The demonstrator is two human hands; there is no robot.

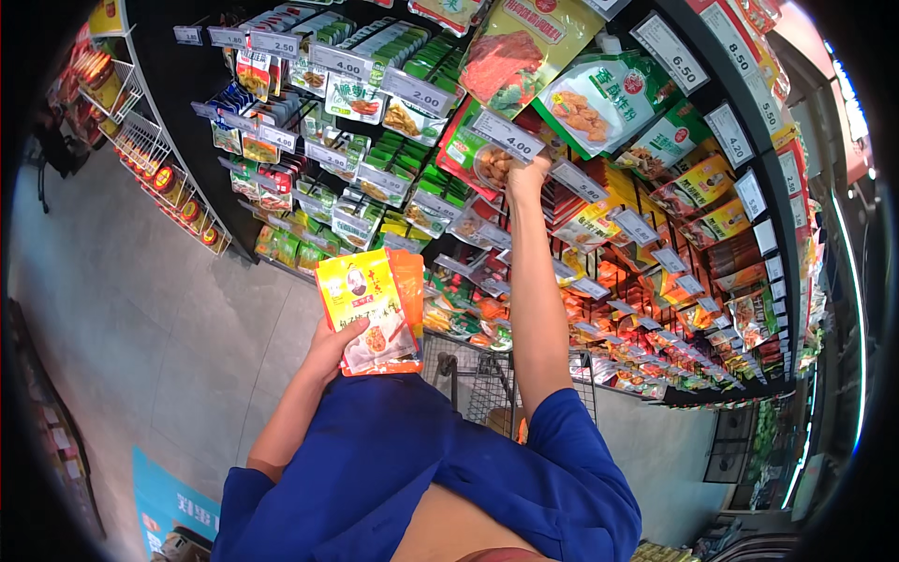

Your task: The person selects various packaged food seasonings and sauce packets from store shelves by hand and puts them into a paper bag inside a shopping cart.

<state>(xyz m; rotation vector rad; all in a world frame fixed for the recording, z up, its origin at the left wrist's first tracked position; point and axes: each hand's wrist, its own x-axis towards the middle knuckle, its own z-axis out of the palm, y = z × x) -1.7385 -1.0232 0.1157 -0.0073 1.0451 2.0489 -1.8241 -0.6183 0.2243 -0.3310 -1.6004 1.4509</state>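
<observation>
My left hand (333,344) holds a yellow seasoning packet (372,309) in front of my body, with the thumb across its face. Behind it, in the same hand, an orange packet (411,281) sticks out on the right. My right hand (529,175) is raised to the shelf rack, at the right edge of a red and green hanging packet (470,147). A price tag (507,135) partly covers that packet and the hand, so the fingers' hold on it is hidden.
Rows of packets hang on hooks with price tags across the black rack (779,211). Below my right arm stands a wire shopping cart (484,386). Wire baskets (140,133) with jars line the rack's left end. A blue floor sign (168,499) lies at lower left.
</observation>
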